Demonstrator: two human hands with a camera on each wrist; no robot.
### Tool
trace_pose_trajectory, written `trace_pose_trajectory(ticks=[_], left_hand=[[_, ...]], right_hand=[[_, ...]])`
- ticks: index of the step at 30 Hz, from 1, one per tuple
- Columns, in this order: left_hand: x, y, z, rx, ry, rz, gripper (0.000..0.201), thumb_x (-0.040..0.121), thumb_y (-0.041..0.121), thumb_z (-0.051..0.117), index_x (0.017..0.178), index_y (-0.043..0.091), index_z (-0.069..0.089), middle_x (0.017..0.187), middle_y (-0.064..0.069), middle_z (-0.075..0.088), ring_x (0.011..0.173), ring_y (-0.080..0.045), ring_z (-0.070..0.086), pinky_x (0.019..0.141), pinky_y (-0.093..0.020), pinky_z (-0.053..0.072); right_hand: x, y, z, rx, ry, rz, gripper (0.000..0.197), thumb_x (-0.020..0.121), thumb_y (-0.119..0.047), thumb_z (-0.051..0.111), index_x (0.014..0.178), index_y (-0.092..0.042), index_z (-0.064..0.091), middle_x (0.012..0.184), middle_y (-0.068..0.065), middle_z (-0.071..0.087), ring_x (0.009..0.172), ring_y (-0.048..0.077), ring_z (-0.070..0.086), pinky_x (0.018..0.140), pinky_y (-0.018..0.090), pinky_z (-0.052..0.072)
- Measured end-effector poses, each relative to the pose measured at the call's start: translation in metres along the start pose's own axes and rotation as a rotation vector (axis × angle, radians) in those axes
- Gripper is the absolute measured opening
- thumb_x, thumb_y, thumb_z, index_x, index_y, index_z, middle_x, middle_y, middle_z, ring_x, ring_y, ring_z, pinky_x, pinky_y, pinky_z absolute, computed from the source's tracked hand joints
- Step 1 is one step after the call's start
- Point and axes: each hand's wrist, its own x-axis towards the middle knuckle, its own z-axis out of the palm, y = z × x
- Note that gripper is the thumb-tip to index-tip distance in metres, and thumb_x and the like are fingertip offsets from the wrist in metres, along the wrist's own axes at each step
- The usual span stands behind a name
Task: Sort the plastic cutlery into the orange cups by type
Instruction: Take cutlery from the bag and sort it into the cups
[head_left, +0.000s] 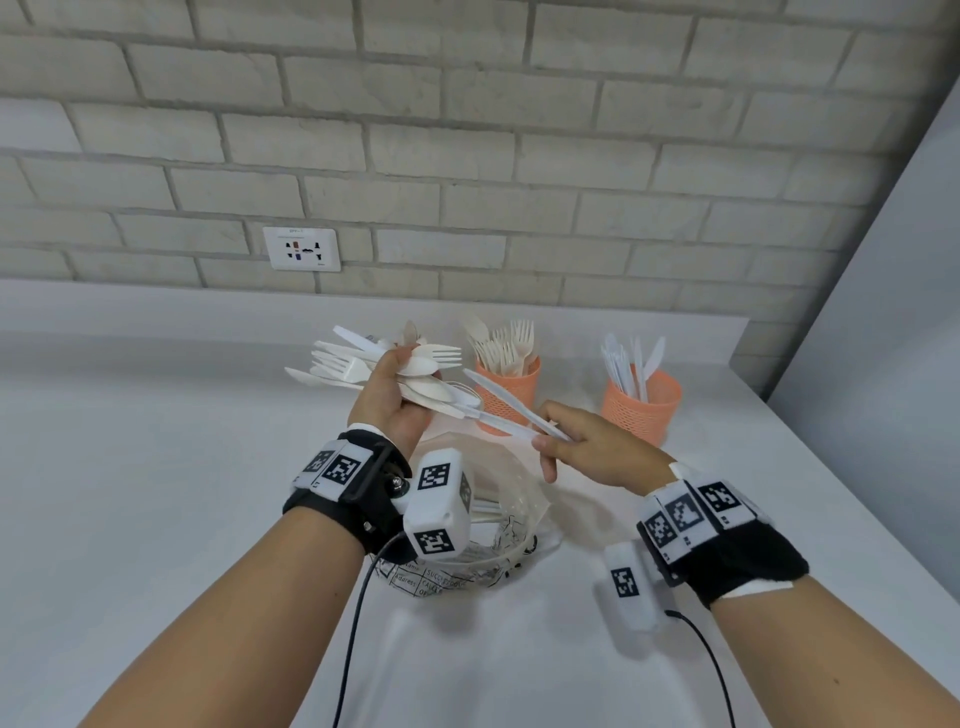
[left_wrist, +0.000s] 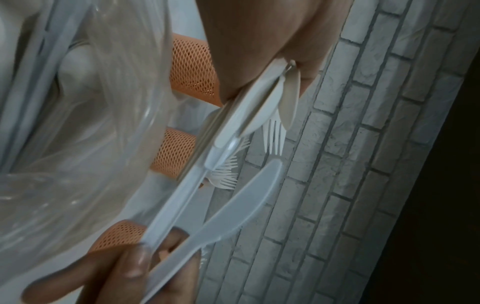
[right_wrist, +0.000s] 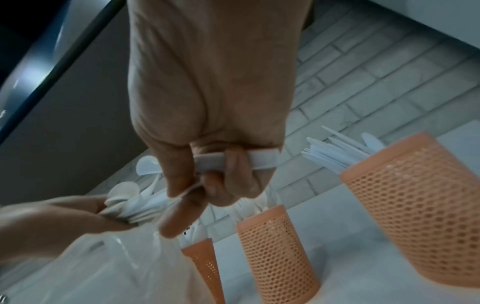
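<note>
You are pinching a knife (head_left: 511, 408) by its handle in your right hand (head_left: 597, 449), fingers (right_wrist: 233, 164) curled around it, just in front of the fork cup (head_left: 506, 397). Its long axis is running up-left, blade toward your left hand (head_left: 395, 400), which is gripping a mixed bundle (head_left: 374, 358). Light, stiff and slick; keep hold at the handle.

Bright head view, dim blurred wrist views

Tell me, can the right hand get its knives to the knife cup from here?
Probably yes. The right hand pinches knives beside the knife cup, with nothing between them and its top open.
</note>
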Motion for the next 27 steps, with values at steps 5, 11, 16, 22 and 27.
trace_pose_trajectory(ticks=[5, 11, 16, 22, 27], left_hand=[[0.001, -0.016, 0.002, 0.089, 0.015, 0.019, 0.03, 0.086, 0.006, 0.056, 0.115, 0.015, 0.058, 0.09, -0.004, 0.063, 0.076, -0.017, 0.06, 0.063, -0.027, 0.054], [0.005, -0.009, -0.003, 0.133, 0.018, 0.052, 0.01, 0.089, 0.007, 0.053, 0.091, 0.01, 0.062, 0.091, -0.006, 0.067, 0.082, -0.018, 0.065, 0.055, -0.026, 0.055], [0.004, -0.004, -0.009, 0.119, -0.009, 0.034, 0.01, 0.092, 0.01, 0.05, 0.09, 0.011, 0.06, 0.085, -0.005, 0.071, 0.076, -0.016, 0.068, 0.065, -0.031, 0.054], [-0.01, -0.012, -0.005, 0.393, -0.083, -0.092, 0.008, 0.092, 0.013, 0.05, 0.086, 0.01, 0.056, 0.064, -0.005, 0.061, 0.054, -0.015, 0.055, 0.051, -0.023, 0.051], [-0.031, -0.034, 0.004, 0.658, -0.281, -0.276, 0.005, 0.09, 0.01, 0.05, 0.088, 0.01, 0.055, 0.068, -0.005, 0.057, 0.049, -0.013, 0.055, 0.047, -0.024, 0.048]], right_hand=[[0.007, -0.014, 0.011, -0.112, 0.038, -0.048, 0.024, 0.098, -0.031, 0.042, 0.1, -0.008, 0.045, 0.065, -0.006, 0.049, 0.066, 0.012, 0.047, 0.066, 0.028, 0.038], [0.002, 0.007, -0.003, -0.091, -0.052, 0.036, 0.017, 0.098, -0.017, 0.041, 0.086, -0.02, 0.053, 0.068, -0.005, 0.054, 0.058, 0.007, 0.046, 0.058, 0.017, 0.038], [-0.007, 0.024, -0.023, -0.043, 0.014, 0.144, 0.012, 0.093, -0.023, 0.051, 0.083, -0.019, 0.056, 0.067, -0.005, 0.046, 0.062, 0.01, 0.041, 0.06, 0.022, 0.031], [0.003, 0.006, -0.025, -0.031, 0.273, 0.051, 0.04, 0.097, -0.035, 0.043, 0.06, -0.02, 0.04, 0.056, -0.003, 0.038, 0.048, 0.011, 0.036, 0.05, 0.021, 0.031], [0.023, -0.022, -0.022, 0.204, 0.311, -0.015, 0.02, 0.095, -0.036, 0.047, 0.09, -0.024, 0.062, 0.054, -0.015, 0.048, 0.043, -0.001, 0.041, 0.042, 0.014, 0.032]])
